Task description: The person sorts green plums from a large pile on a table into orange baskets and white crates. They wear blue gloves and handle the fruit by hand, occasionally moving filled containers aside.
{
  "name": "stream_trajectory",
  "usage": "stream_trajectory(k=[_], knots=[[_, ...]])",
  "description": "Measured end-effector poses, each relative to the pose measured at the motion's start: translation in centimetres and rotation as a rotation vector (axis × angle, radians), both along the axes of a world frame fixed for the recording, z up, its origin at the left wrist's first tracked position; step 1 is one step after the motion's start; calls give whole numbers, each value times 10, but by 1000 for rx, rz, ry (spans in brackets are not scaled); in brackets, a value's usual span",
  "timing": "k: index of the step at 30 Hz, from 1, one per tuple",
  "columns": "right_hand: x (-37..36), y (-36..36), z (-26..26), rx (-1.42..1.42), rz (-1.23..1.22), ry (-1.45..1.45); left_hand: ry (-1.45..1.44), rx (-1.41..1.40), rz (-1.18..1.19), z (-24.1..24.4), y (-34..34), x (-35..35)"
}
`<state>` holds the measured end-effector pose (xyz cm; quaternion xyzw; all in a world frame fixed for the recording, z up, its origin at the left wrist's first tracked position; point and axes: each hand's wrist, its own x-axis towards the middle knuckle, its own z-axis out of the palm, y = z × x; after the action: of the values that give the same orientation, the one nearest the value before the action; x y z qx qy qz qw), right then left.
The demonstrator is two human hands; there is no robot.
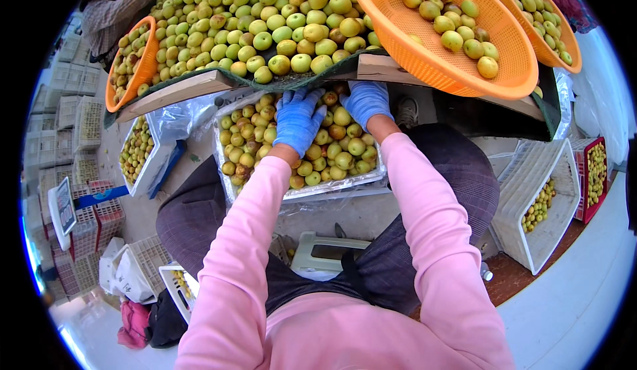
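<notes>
A white foam box point(328, 191) lined with clear plastic stands between my knees, filled with green-and-brown jujubes point(249, 131). My left hand point(299, 121), in a blue knit glove, rests palm down on these fruits with its fingers apart. In a matching glove, my right hand point(367, 102) reaches into the box's far right part, touching fruit near the tabletop edge. Its fingers are partly hidden, so its grip is unclear. Above the box, a sorting table covered with dark green cloth point(338, 69) bears a large heap of jujubes point(268, 22).
An orange plastic basket point(398, 51) with several jujubes overhangs the table's wooden edge point(174, 94). Fuller baskets stand at the table's left point(149, 61) and right point(572, 56). A foam box on a scale point(154, 166) is leftward; a white crate point(527, 211) stands right. Other people's sleeves point(112, 19) show beyond.
</notes>
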<state>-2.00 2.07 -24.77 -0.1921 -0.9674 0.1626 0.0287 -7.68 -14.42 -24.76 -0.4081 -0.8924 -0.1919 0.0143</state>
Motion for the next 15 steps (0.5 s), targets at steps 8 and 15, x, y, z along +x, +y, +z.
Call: stream_trajectory(k=[8,15], knots=[[-11,-4,-5,-168,51,-7,16,-16,26,-2,0,4],[-4,-10,7,-186,15,-6,20,-37,0,6,-7,5]])
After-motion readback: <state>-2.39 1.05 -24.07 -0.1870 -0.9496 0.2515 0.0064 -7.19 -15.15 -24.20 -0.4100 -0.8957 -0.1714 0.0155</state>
